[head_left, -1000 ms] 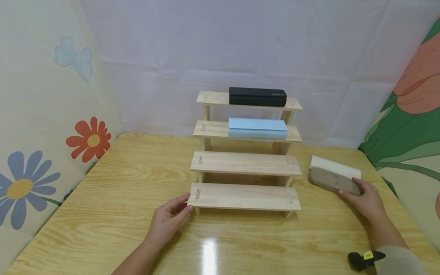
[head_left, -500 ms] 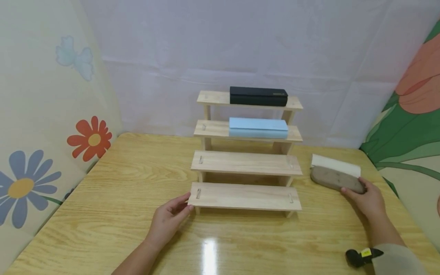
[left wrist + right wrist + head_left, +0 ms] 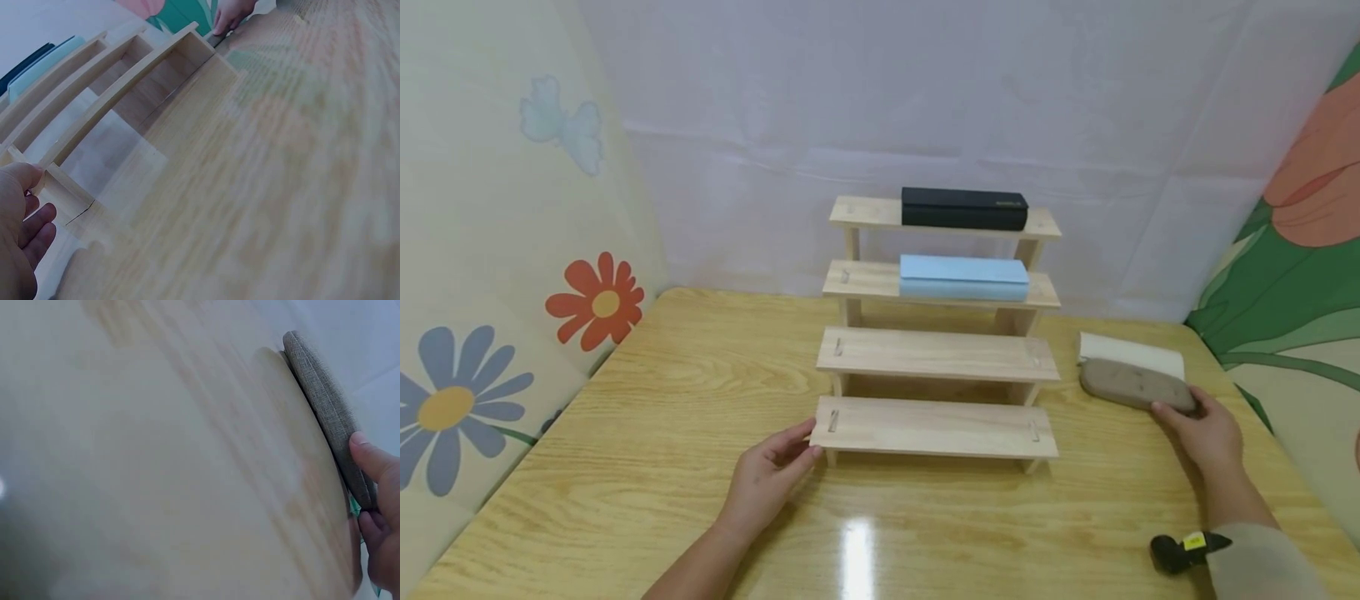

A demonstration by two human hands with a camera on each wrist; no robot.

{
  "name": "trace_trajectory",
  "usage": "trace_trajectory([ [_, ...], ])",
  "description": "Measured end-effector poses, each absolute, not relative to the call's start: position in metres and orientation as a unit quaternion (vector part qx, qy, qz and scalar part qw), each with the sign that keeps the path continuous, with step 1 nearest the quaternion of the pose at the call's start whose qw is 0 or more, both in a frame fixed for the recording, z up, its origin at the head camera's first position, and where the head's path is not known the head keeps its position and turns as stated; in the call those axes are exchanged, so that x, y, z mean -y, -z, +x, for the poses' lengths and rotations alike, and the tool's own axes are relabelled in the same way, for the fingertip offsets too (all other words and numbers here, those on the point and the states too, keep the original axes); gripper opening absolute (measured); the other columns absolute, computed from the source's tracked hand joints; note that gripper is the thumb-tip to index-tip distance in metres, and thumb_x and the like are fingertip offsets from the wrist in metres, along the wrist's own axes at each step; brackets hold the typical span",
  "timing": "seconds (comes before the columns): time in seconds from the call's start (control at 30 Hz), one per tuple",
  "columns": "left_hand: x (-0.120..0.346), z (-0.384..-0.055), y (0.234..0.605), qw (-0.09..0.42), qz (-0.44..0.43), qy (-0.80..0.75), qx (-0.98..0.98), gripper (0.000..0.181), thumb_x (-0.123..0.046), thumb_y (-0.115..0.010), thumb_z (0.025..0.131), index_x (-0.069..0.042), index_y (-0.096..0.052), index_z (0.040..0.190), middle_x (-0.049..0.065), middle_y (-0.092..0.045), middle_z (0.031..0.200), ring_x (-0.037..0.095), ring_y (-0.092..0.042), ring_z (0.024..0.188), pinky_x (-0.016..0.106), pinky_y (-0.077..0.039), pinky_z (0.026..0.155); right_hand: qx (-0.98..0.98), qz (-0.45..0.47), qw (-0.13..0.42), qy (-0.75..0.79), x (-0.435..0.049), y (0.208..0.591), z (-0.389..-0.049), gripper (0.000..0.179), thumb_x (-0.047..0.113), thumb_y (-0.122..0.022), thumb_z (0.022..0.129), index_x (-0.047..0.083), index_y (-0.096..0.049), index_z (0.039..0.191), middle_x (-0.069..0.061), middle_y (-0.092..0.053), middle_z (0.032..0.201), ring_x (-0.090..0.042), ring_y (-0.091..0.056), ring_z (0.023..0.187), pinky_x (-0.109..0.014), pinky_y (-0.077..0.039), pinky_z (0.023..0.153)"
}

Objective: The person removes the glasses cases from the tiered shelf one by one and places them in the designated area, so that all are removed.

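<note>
Grey-brown case (image 3: 1133,386): pinched at right end by thumb and fingers of right hand (image 3: 1210,433), to right of wooden stand (image 3: 932,427), just in front of white item (image 3: 1131,353); unclear whether touching table (image 3: 625,450). Wooden stand: 4 tiers, held at left end of lowest tier between thumb and fingers of left hand (image 3: 763,483). Black case (image 3: 962,208): lying lengthwise on top tier. Light-blue case (image 3: 962,277): lying lengthwise on tier 2 from top.

The brown case (image 3: 1135,385) looks woven cloth, the stand (image 3: 936,355) matt wood.
</note>
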State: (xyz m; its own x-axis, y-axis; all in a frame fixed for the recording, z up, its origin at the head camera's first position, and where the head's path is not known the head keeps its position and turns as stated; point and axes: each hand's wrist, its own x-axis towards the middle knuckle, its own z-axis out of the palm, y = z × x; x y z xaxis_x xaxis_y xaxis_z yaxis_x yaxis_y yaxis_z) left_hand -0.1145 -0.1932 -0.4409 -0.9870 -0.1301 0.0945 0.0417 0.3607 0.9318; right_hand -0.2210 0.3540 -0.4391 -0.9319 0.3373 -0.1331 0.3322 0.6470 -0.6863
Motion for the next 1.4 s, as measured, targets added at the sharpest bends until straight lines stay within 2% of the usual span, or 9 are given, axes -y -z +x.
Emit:
trace_trajectory([
  [0.2,0.193,-0.115,0.440,0.076,0.029,0.567,0.820,0.040,-0.015,-0.072,0.089,-0.002,-0.064,0.126,0.015,-0.065,0.129,-0.001,-0.063,0.097,0.010,-0.053,0.081,0.892,-0.210,0.016,-0.400,-0.353,0.440,-0.225,0.084,0.046,-0.053,0.097,-0.003,-0.013,0.154,-0.035,-0.024,0.154,-0.050,-0.027,0.141,-0.057,-0.028,0.116],
  [0.5,0.192,-0.114,0.440,0.081,0.026,0.564,0.822,0.040,-0.014,-0.073,0.088,-0.001,-0.064,0.125,0.015,-0.065,0.128,0.002,-0.065,0.097,0.010,-0.053,0.081,0.883,-0.234,0.027,-0.406,-0.351,0.440,-0.228,0.081,0.044,-0.052,0.098,-0.002,-0.015,0.154,-0.033,-0.027,0.154,-0.048,-0.029,0.141,-0.056,-0.029,0.116],
  [0.7,0.192,-0.114,0.440,0.080,0.027,0.569,0.818,0.039,-0.012,-0.073,0.088,-0.001,-0.065,0.125,0.015,-0.065,0.128,0.002,-0.065,0.096,0.011,-0.053,0.081,0.882,-0.228,0.028,-0.412,-0.351,0.439,-0.227,0.083,0.046,-0.051,0.098,-0.001,-0.013,0.155,-0.032,-0.022,0.156,-0.048,-0.025,0.142,-0.056,-0.027,0.118],
  [0.87,0.193,-0.114,0.440,0.078,0.031,0.565,0.821,0.040,-0.014,-0.074,0.088,-0.002,-0.065,0.125,0.014,-0.066,0.128,0.002,-0.065,0.096,0.011,-0.053,0.080,0.882,-0.211,0.046,-0.420,-0.350,0.437,-0.227,0.084,0.048,-0.052,0.097,0.002,-0.013,0.156,-0.029,-0.016,0.159,-0.047,-0.019,0.146,-0.057,-0.022,0.120],
  [1.1,0.192,-0.114,0.439,0.075,0.034,0.569,0.818,0.040,-0.014,-0.073,0.088,-0.001,-0.065,0.125,0.016,-0.066,0.127,0.000,-0.064,0.095,0.011,-0.053,0.079,0.886,-0.163,0.064,-0.429,-0.338,0.420,-0.226,0.081,0.047,-0.051,0.098,0.003,-0.015,0.156,-0.032,-0.013,0.159,-0.051,-0.018,0.144,-0.064,-0.027,0.114],
  [1.4,0.190,-0.114,0.438,0.077,0.038,0.571,0.817,0.037,-0.009,-0.073,0.088,0.000,-0.066,0.123,0.017,-0.067,0.125,-0.006,-0.062,0.092,0.010,-0.053,0.080,0.885,-0.089,0.087,-0.448,-0.313,0.390,-0.233,0.081,0.047,-0.056,0.096,0.004,-0.022,0.155,-0.026,-0.020,0.160,-0.048,-0.021,0.144,-0.063,-0.029,0.113],
])
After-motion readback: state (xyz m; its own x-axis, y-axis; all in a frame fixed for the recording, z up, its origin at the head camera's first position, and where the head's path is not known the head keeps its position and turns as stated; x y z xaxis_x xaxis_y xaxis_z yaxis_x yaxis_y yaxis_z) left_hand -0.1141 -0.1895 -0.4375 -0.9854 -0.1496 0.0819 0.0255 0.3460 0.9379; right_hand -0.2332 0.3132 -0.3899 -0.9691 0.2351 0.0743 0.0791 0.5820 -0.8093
